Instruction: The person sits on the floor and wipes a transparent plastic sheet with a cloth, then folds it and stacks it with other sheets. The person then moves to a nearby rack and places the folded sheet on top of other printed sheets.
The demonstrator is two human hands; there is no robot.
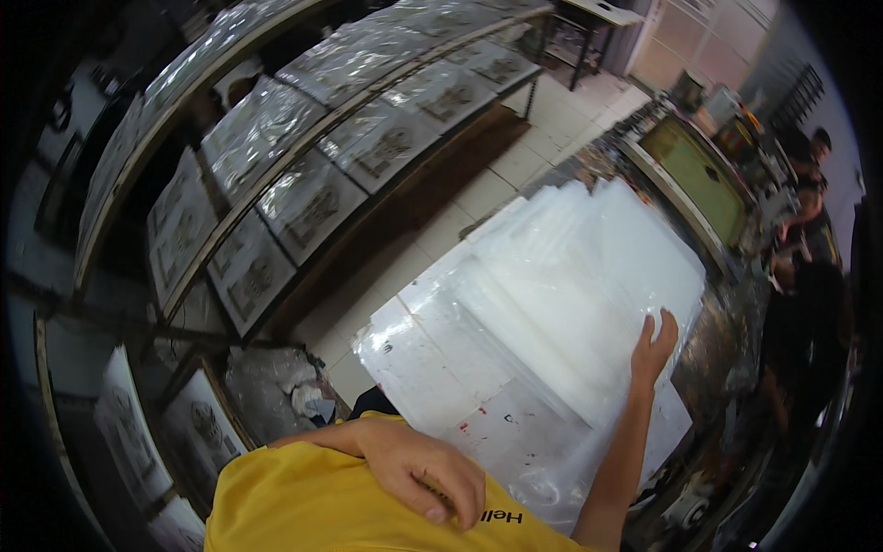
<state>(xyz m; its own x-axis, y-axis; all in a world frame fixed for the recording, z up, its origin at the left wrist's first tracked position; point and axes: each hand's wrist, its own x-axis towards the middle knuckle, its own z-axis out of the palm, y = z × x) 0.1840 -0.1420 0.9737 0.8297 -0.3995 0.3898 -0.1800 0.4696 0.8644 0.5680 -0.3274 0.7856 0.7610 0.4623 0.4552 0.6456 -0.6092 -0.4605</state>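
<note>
A stack of thin, translucent white plastic sheets lies on the worktable in front of me, its layers fanned along the far edge. My right hand rests at the right side of this stack, thumb and fingers apart, the fingertips touching the top sheets. Held close against my yellow shirt, my left hand hangs loosely bent with nothing visible in it. Below the stack, a clear glossy film covers a white board marked with red and dark specks.
Racks with several printed, film-covered sheets stand on the left. A framed screen with a greenish mesh lies at the far right. Crumpled clear plastic sits at lower left. Another person is at the right edge. Beyond the table runs a tiled floor.
</note>
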